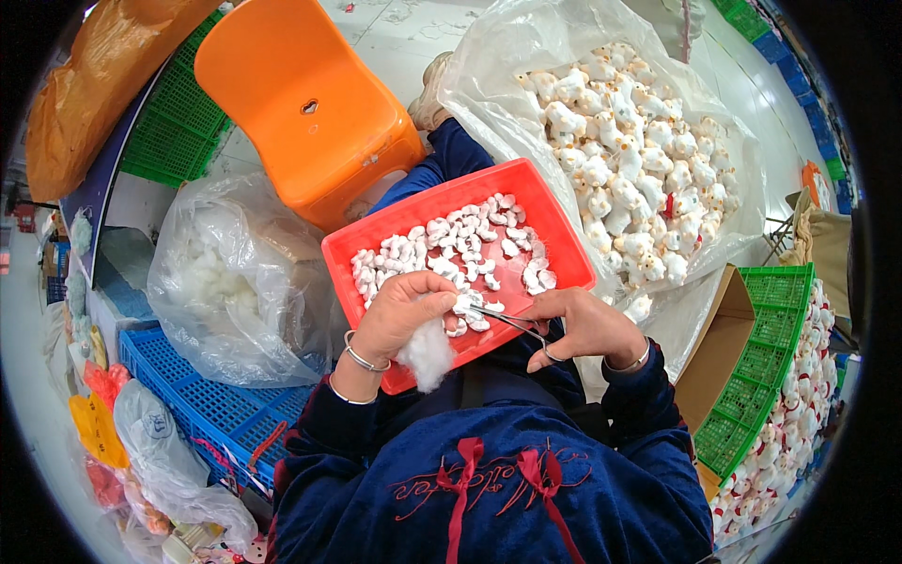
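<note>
My left hand (406, 312) is closed over the red tray. Thumb and forefinger pinch a small white fabric piece (465, 304), and a tuft of white fluffy stuffing (428, 357) hangs from under the palm. My right hand (592, 327) has its fingers in the rings of metal forceps (508, 320), whose thin tips meet the white piece at my left fingertips. Whether the tips are inside it I cannot tell. Beneath both hands the red plastic tray (562, 228) rests on my lap, holding many small rounded white pieces (451, 230).
Ahead right, a large clear bag (498, 70) holds many white stuffed toys (625, 160). An orange stool (301, 113) stands ahead left. Left are a bag of stuffing (221, 282) and a blue crate (197, 395). A green crate (766, 352) and cardboard box (719, 348) are right.
</note>
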The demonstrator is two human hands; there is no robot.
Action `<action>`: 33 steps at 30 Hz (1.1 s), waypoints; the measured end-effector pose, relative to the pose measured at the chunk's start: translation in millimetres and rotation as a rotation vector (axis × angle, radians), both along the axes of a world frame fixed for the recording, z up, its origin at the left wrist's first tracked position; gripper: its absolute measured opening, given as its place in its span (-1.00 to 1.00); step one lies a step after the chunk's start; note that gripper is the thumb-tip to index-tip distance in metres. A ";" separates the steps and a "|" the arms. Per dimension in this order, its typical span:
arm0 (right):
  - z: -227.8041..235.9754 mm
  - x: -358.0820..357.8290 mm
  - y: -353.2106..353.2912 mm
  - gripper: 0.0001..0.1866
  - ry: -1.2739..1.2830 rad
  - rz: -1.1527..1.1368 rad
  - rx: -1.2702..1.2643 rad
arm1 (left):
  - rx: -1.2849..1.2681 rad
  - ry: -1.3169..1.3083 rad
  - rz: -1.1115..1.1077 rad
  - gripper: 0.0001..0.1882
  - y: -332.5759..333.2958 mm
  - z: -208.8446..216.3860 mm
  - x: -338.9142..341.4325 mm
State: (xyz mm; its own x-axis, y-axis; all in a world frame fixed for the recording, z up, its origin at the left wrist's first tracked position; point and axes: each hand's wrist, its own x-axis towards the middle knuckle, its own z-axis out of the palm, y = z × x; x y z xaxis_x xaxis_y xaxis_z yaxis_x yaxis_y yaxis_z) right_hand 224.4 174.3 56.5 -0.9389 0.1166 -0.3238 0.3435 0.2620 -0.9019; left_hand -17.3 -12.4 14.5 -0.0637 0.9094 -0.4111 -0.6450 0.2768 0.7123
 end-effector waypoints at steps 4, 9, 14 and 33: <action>-2.6 1.9 0.6 -0.42 -0.009 -0.002 -0.003 | 0.001 -0.028 0.006 -0.84 -1.2 2.5 -2.1; 0.3 0.3 0.8 -0.36 0.011 -0.006 -0.014 | 0.022 -0.016 -0.032 -0.85 -0.1 5.7 -4.9; 2.0 -4.1 3.3 -0.33 -0.005 0.044 0.015 | 0.061 0.018 -0.122 -0.88 2.2 4.0 -9.1; 15.4 -13.8 1.3 -0.54 -0.044 0.073 0.228 | 0.057 0.257 -0.427 -0.73 19.6 35.1 6.9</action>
